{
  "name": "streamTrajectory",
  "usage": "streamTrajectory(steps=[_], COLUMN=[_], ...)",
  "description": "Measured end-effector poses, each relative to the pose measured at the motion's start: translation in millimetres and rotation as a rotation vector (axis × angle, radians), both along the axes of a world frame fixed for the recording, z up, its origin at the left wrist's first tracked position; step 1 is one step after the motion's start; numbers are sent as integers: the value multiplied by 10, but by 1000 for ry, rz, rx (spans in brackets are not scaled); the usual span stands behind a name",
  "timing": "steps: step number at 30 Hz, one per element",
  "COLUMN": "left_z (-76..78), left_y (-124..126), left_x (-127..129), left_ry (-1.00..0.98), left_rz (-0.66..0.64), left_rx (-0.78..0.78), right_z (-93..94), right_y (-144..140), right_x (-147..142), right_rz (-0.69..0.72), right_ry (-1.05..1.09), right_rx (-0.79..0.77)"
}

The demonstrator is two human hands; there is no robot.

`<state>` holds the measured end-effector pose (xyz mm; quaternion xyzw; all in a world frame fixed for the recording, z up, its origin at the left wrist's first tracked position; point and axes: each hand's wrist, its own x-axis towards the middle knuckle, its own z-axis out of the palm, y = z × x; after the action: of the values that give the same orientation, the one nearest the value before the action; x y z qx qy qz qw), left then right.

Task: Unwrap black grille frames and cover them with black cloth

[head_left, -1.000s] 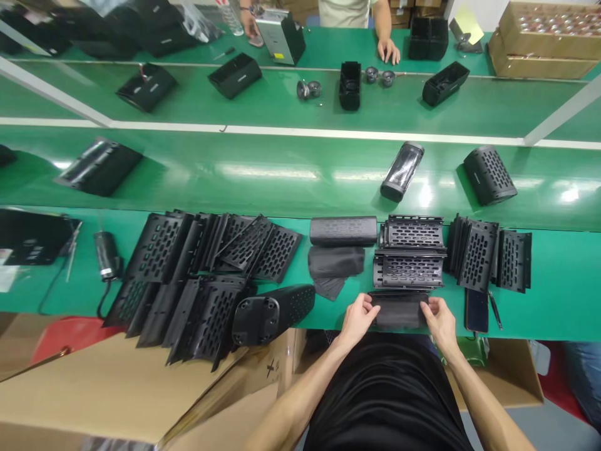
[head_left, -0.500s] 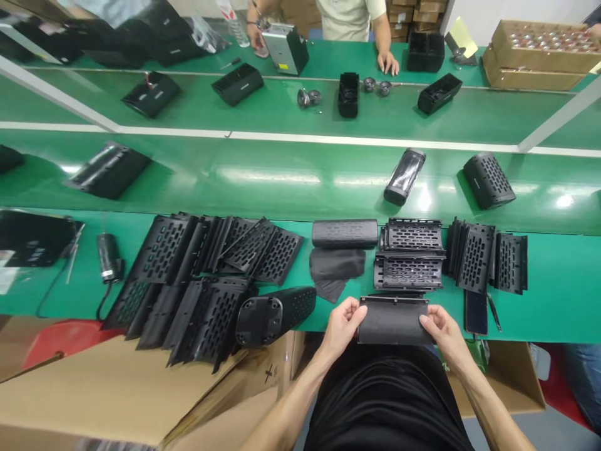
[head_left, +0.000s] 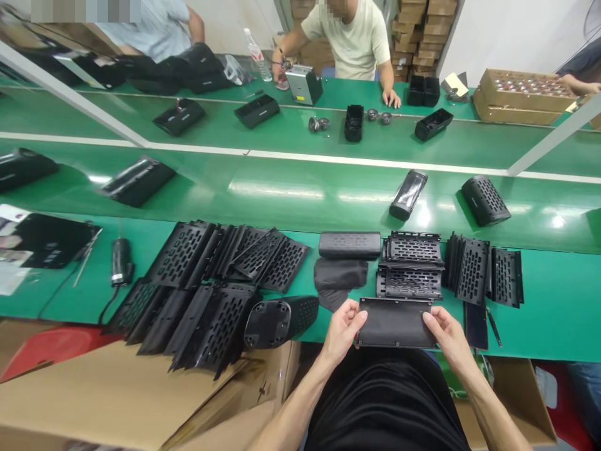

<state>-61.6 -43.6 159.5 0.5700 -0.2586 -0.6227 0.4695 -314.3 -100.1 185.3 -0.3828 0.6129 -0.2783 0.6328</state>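
Between my two hands is a black curved plastic panel [head_left: 397,323], its smooth dark inner face up and small tabs along its long edges. My left hand [head_left: 345,327] grips the left end, thumb on top. My right hand [head_left: 447,331] pinches the right end the same way. Just beyond the panel lie two groups of slotted black panels [head_left: 414,250]. Left of those are a piece of black mesh cloth [head_left: 340,274] and a rounded slotted cover [head_left: 350,244]. A black speaker housing [head_left: 282,321] lies left of my left hand.
Slotted panels [head_left: 225,257] are heaped at the left, over an open carton [head_left: 84,388]. More panels [head_left: 474,269], a phone [head_left: 476,324] and a pen [head_left: 494,327] lie right. Housings [head_left: 485,200] sit on the green belt [head_left: 300,188]; co-workers [head_left: 359,37] sit beyond.
The view has tilted up and shifted slightly left. The panel's near edge has tipped so its tabs now show. Both hands keep hold of its ends.
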Motion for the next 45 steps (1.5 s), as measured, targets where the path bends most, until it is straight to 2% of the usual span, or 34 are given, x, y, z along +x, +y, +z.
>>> streamTrajectory(steps=[8,21,27,30,33,35,37,40,42,44,45], left_z=[-40,66,103,135,154,153,143,111,72,28,8], left_y=[7,-107,-147,-168,-242,-328,-429,-556,-603,-622,-622], left_x=[-1,-6,-6,14,51,67,64,52,63,94,115], left_ry=[132,172,185,321,582,743,851,923,971,1035,1062], left_rz=[43,99,110,154,187,123,-18,-253,-386,-438,-432], left_rx=[19,47,44,56,157,281,364,358,332,295,271], right_z=[27,115,99,115,182,245,319,443,515,543,532], right_y=[-61,-143,-167,-185,-255,-342,-461,-730,-1023,-1445,-1699], right_x=[-14,-2,8,5,20,62,142,327,461,572,613], right_rz=[40,36,36,16,10,63,164,373,509,506,431], right_ry=[20,-13,-53,-112,-193,-259,-305,-282,-182,-10,94], right_rx=[-59,-60,-46,-7,45,89,112,62,10,-55,-95])
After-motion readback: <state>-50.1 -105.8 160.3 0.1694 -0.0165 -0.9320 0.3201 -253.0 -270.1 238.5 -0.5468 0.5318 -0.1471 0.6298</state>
